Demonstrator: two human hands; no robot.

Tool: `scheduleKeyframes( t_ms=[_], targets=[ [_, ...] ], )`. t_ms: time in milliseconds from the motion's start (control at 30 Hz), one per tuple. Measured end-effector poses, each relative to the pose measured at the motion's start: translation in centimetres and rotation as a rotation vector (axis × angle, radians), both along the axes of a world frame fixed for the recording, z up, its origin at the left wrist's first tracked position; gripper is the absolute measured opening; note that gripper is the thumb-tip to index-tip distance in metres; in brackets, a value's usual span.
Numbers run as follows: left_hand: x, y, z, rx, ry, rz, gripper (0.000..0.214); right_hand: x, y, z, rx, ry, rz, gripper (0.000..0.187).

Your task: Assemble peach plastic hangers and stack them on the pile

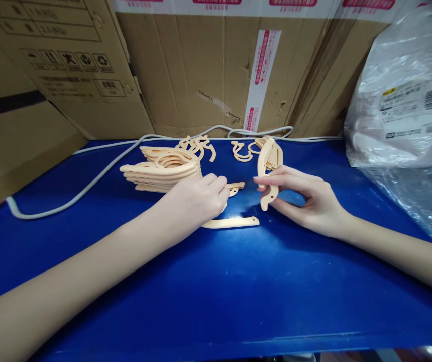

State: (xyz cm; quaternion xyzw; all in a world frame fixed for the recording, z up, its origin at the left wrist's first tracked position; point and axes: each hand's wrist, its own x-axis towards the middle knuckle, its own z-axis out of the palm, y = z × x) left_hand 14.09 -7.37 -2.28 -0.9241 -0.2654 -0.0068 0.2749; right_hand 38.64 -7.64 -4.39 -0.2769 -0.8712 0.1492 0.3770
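Observation:
My left hand is curled over a peach plastic hanger arm piece lying flat on the blue table, fingers pinched on its upper part near a short piece. My right hand pinches a curved peach hanger part upright, just in front of a small standing bunch of the same parts. A stack of peach hanger pieces lies behind my left hand. Loose peach hooks and more hooks lie at the back.
Cardboard boxes wall the back and left. A white cable runs across the table's rear and left. A clear plastic bag with a label sits at the right, its plastic spreading onto the table.

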Motion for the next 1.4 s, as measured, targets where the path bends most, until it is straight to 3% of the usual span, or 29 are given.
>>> scheduleKeyframes(
  t_ms=[167,300,400,533,633,767,1000,1200,1400],
  targets=[
    [0.1,0.1,-0.1,0.036,0.042,0.021,0.024,0.2,-0.7,0.0,0.067,0.095,-0.220,0.015],
    [0.0,0.1,0.2,0.042,0.031,0.033,0.026,0.3,-1.1,0.2,0.170,0.089,-0.322,0.026],
    [0.0,-0.2,0.4,-0.046,-0.087,0.030,0.027,0.2,-0.8,0.1,0.085,0.095,-0.284,0.025],
    [0.5,-1.2,-0.1,-0.412,-0.414,-0.083,0.032,0.4,-0.3,-0.4,-0.104,0.110,-0.244,0.026],
    [0.9,-1.7,-0.7,-0.604,-0.459,-0.100,0.029,0.5,-0.1,-0.5,-0.118,0.065,-0.257,0.032],
    [1.0,-1.6,-1.1,-0.748,-0.458,-0.005,0.022,0.4,-0.2,0.0,-0.106,-0.018,-0.244,0.039],
    [1.0,-1.7,-1.1,-0.779,-0.406,0.043,0.018,0.2,-0.2,0.1,-0.079,-0.102,-0.163,0.034],
    [1.3,-1.9,-0.8,-0.796,-0.619,0.070,0.016,0.1,-0.4,-0.2,-0.096,-0.261,-0.091,0.032],
    [1.3,-1.9,-0.6,-0.851,-0.760,0.062,0.010,0.1,-0.6,-0.1,-0.025,-0.254,-0.070,0.028]
  ],
)
